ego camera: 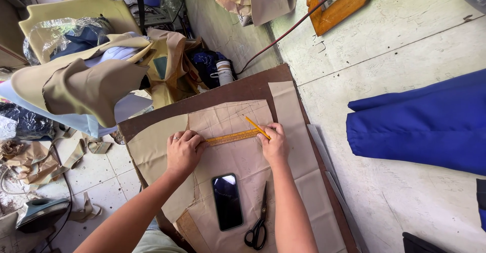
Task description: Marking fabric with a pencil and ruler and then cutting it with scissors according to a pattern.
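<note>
Right hand pinched a yellow pencil at the ruler | left hand lay flat, fingers spread, pinning ruler on paper pattern over tan cloth | judged: steady pressure prevents slipping | phone, scissors nearby.

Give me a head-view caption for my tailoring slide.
Left hand pins a ruler on a paper pattern; right hand holds a pencil.

Pale tiled floor littered with tan fabric scraps; a scuffed whitish worktop to the right; a wooden frame leaning beyond; daylight falls evenly; an iron rests low left.
</note>
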